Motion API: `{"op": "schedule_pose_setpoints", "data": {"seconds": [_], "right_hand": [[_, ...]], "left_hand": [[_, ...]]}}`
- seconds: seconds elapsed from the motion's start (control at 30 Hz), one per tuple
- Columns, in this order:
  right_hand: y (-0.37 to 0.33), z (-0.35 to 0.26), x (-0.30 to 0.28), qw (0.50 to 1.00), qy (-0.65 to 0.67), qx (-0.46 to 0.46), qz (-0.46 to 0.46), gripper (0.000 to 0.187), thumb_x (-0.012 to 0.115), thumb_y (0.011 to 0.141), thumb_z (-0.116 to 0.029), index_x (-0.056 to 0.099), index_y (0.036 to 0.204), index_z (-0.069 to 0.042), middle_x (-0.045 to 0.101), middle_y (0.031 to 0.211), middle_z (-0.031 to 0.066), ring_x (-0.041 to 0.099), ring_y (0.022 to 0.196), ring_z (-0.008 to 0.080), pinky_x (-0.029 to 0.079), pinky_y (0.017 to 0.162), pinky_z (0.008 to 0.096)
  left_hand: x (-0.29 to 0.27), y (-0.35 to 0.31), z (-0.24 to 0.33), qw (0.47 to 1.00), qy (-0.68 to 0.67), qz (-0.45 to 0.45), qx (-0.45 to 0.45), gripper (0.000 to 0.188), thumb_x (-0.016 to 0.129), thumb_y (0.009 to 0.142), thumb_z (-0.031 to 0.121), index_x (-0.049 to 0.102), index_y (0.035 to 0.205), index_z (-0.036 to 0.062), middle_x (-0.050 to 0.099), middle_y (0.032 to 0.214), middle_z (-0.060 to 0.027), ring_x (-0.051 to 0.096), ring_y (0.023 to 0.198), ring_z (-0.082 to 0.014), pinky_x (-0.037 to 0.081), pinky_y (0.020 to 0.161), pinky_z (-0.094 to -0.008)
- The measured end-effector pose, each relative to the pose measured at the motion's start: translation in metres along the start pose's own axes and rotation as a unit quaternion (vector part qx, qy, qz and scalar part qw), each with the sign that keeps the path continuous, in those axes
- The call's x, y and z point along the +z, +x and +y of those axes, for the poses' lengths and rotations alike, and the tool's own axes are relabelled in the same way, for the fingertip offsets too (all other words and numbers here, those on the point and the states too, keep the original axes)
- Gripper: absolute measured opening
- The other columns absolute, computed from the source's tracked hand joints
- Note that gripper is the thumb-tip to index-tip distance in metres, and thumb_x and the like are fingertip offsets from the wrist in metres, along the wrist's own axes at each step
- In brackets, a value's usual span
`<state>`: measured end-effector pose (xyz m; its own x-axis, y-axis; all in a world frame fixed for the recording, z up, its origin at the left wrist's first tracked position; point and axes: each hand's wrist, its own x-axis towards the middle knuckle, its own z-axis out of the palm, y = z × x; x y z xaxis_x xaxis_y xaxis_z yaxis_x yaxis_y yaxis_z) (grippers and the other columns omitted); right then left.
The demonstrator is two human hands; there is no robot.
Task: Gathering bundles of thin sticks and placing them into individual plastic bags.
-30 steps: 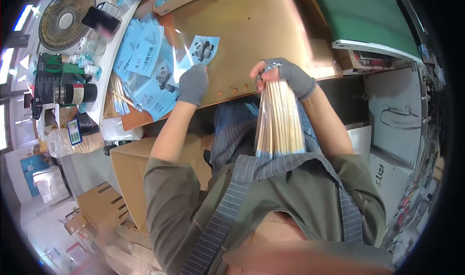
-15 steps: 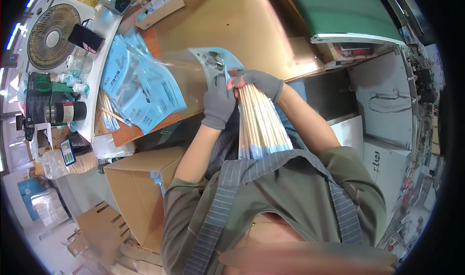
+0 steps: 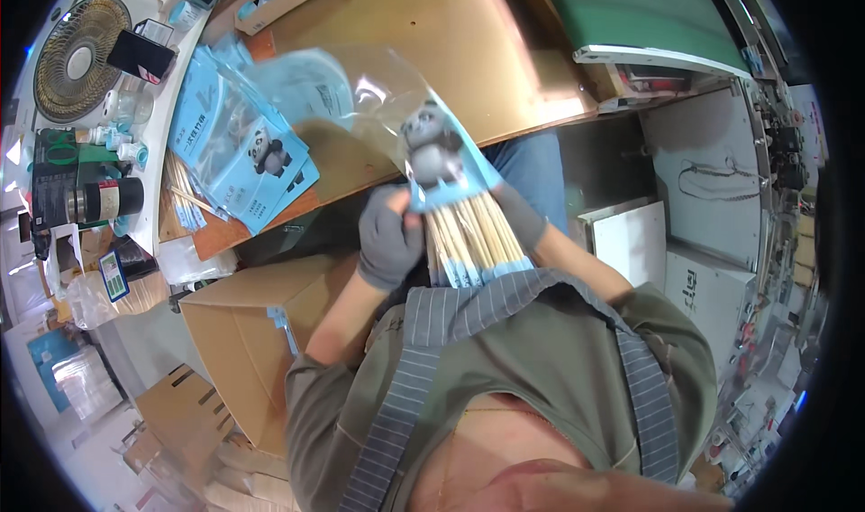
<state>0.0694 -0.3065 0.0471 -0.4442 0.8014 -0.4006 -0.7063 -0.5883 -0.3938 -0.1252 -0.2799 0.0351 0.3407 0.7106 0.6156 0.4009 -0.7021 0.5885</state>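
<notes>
"In the head view, where's the panda bag (image 3: 434, 156)?"
"Before the chest, its lower edge overlapping the upper ends of the stick bundle (image 3: 475, 237)."
"And the hands?"
"Apart, either side: the left hand (image 3: 389, 242) pinches the bag's edge; the right hand (image 3: 521, 216) is half hidden, its grip I can't tell."
"Nearby?"
"More blue bags (image 3: 257, 183) on the table (image 3: 487, 52)."

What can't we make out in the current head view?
All in the head view:
Right hand in a grey glove: grip hidden behind the blue-and-clear panda-printed plastic bag.
Pale slender wooden sticks: upper ends covered by that bag, lower ends by the grey pin-striped fabric apron.
Green flat panel: far side cut off by the top edge.
</notes>
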Motion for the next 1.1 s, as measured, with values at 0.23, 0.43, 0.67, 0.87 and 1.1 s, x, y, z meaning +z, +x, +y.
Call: {"op": "schedule_pose_setpoints", "data": {"seconds": [0.23, 0.43, 0.67, 0.87, 1.1], "right_hand": [[-0.058, -0.015, -0.009, 0.872, -0.465, 0.039, 0.149, 0.054, 0.07, 0.083, -0.032, 0.051, 0.124, -0.001, 0.061, 0.107, 0.0098, 0.058, 0.091, 0.014, 0.047, 0.08, 0.0284], [-0.008, -0.04, 0.012, 0.775, -0.576, -0.238, 0.109, 0.07, 0.071, 0.077, -0.046, 0.05, 0.123, 0.003, 0.064, 0.092, 0.015, 0.064, 0.083, 0.0205, 0.049, 0.073, 0.0329], [0.047, -0.088, 0.06, 0.481, -0.766, -0.399, 0.149, 0.032, 0.063, 0.086, -0.031, 0.064, 0.102, -0.003, 0.064, 0.074, 0.0064, 0.062, 0.07, 0.0166, 0.05, 0.062, 0.0323], [0.05, -0.194, 0.127, 0.301, -0.804, -0.501, 0.114, 0.016, 0.056, 0.074, -0.013, 0.065, 0.074, 0.0, 0.063, 0.067, 0.0175, 0.063, 0.063, 0.0281, 0.05, 0.061, 0.0369], [0.02, -0.228, 0.161, 0.462, -0.763, -0.431, 0.139, 0.015, 0.058, 0.076, -0.012, 0.066, 0.08, 0.0, 0.065, 0.071, 0.0162, 0.063, 0.066, 0.0247, 0.051, 0.065, 0.0336]], "left_hand": [[-0.004, -0.026, 0.037, 0.978, -0.09, -0.1, -0.157, 0.02, 0.058, 0.085, 0.012, 0.059, 0.103, 0.0043, 0.061, 0.083, -0.0139, 0.062, 0.074, -0.0316, 0.049, 0.067, -0.0366], [0.001, 0.084, 0.024, 0.991, -0.024, -0.047, -0.119, 0.012, 0.058, 0.08, 0.007, 0.057, 0.09, 0.0002, 0.062, 0.075, -0.0161, 0.063, 0.065, -0.03, 0.048, 0.06, -0.0364], [-0.032, 0.168, 0.008, 0.991, 0.016, -0.084, -0.099, 0.015, 0.059, 0.078, 0.014, 0.058, 0.088, 0.002, 0.063, 0.071, -0.0165, 0.064, 0.067, -0.0306, 0.049, 0.062, -0.0372], [-0.066, 0.214, -0.024, 0.956, 0.259, -0.139, 0.003, 0.018, 0.058, 0.077, 0.019, 0.06, 0.083, 0.0016, 0.063, 0.071, -0.0195, 0.063, 0.068, -0.0332, 0.049, 0.064, -0.0397], [-0.11, 0.266, -0.015, 0.971, 0.026, -0.183, -0.149, 0.03, 0.061, 0.084, 0.032, 0.063, 0.08, 0.0025, 0.059, 0.07, -0.003, 0.057, 0.064, -0.007, 0.045, 0.056, -0.0224]]}}
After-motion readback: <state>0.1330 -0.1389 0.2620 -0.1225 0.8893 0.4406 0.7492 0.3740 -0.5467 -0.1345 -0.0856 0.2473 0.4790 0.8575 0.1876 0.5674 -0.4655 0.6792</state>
